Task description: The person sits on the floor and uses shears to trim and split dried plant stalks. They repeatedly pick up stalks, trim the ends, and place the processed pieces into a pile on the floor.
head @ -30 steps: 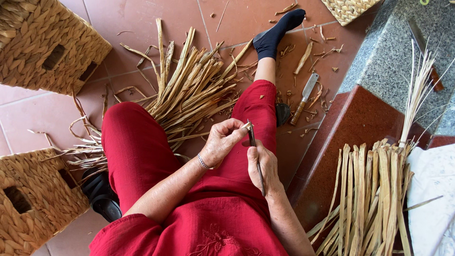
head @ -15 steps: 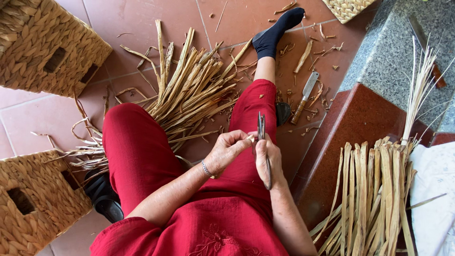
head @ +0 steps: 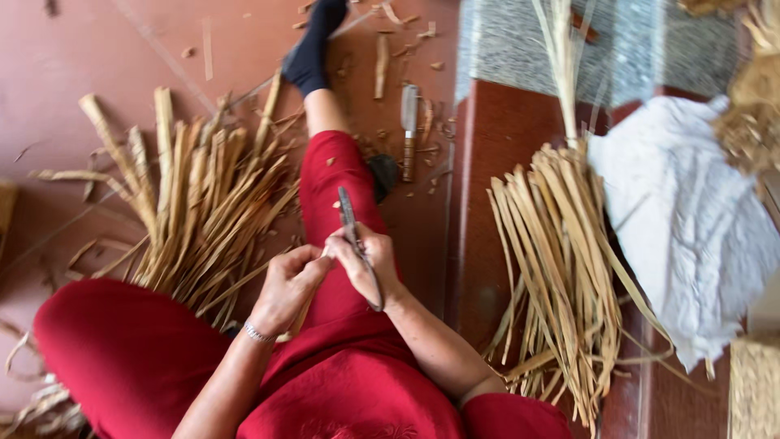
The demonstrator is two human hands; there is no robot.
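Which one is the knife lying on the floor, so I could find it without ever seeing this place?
Start at the outstretched leg in red trousers with the black sock. Just to its right, on the red tiled floor among dry scraps, lies the knife. It is the only metal-bladed thing with a wooden handle there; the right hand holds a thin, dark strip instead.

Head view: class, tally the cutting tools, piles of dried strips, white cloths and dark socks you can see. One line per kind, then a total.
Cutting tools: 2, the blade in the right hand and the knife on the floor
Piles of dried strips: 2, left pile, right pile
White cloth: 1
Dark sock: 1
Total: 6
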